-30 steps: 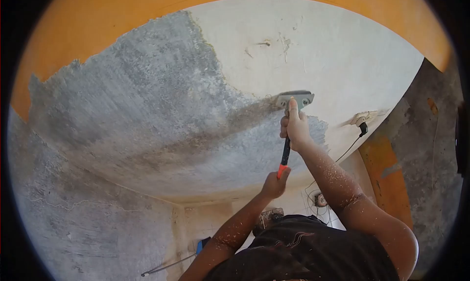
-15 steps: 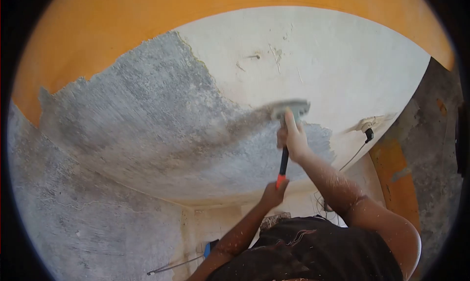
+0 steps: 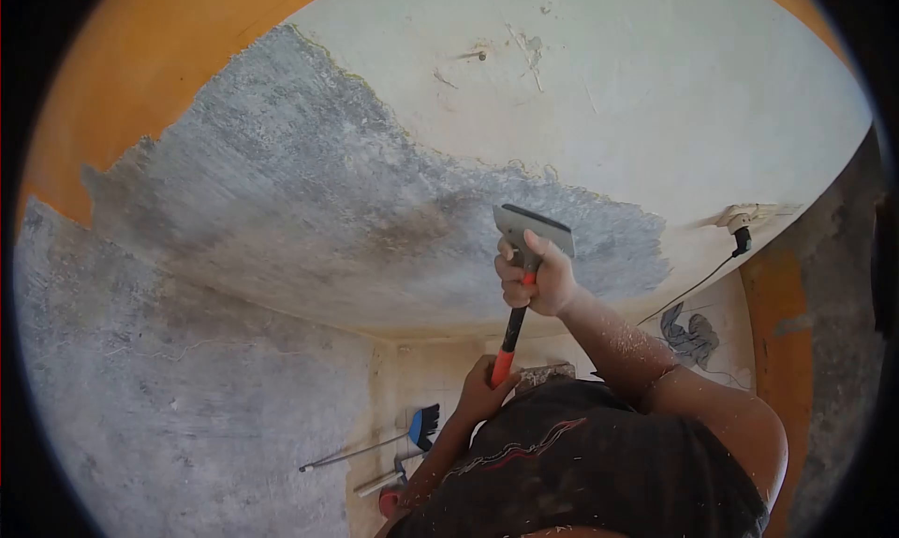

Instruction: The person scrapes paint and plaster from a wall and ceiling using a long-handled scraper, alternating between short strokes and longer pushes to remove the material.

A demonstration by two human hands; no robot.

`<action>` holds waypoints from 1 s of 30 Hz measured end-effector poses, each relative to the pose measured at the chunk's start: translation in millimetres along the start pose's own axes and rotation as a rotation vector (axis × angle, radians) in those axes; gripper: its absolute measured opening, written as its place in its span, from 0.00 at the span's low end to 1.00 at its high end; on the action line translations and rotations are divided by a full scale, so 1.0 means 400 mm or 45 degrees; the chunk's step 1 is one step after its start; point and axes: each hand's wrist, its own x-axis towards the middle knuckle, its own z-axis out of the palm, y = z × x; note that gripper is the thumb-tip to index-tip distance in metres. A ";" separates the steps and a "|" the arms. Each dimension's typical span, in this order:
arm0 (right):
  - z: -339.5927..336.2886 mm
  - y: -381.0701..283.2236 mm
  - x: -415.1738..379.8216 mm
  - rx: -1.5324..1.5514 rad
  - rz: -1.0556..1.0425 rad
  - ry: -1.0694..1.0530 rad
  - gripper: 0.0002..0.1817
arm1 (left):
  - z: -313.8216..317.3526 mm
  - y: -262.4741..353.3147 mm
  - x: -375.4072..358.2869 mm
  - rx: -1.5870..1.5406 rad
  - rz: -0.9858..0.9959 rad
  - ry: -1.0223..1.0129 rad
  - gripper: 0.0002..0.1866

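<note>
A long-handled wall scraper (image 3: 534,227) with a wide grey head and a black and red handle is in both my hands. My right hand (image 3: 545,278) wraps the handle just below the head, its thumb up against the head. Lower down, my left hand (image 3: 481,394) is closed around the red end of the handle, close to my torso. Behind the tool, the wall has a bare grey patch (image 3: 309,145) with a ragged edge against white paint (image 3: 646,88).
Orange paint (image 3: 140,60) borders the wall. At the right, a black plug (image 3: 742,239) sits in a wall socket, its cord running down near a crumpled grey cloth (image 3: 691,337). A blue broom (image 3: 423,427) lies low at the left.
The scraper has come down from the white paint's edge toward my body, and its head is now tilted. Both hands moved down with it, and the view shifted.
</note>
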 end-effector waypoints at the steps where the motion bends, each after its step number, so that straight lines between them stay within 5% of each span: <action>1: -0.003 -0.018 0.012 0.006 0.039 -0.127 0.23 | 0.015 0.023 0.006 -0.218 -0.037 -0.004 0.12; 5: -0.020 -0.034 0.054 0.074 0.129 -0.232 0.23 | 0.067 0.039 0.060 -0.273 -0.063 -0.103 0.11; 8: -0.017 0.034 0.048 -0.130 -0.218 0.120 0.25 | 0.111 -0.052 0.074 -0.539 -0.163 -0.082 0.13; 12: -0.048 0.075 0.010 -0.149 -0.138 0.449 0.28 | 0.125 -0.109 0.060 -0.552 -0.232 -0.028 0.14; 19: 0.016 -0.073 0.073 -0.277 -0.100 0.393 0.28 | 0.170 0.023 0.160 -0.568 -0.125 0.065 0.15; 24: -0.015 -0.025 0.031 -0.344 -0.051 0.666 0.27 | 0.204 -0.021 0.105 -0.568 -0.403 0.022 0.17; 30: 0.025 -0.084 0.061 -0.309 -0.030 0.450 0.27 | 0.194 0.051 0.145 -0.670 -0.256 0.070 0.15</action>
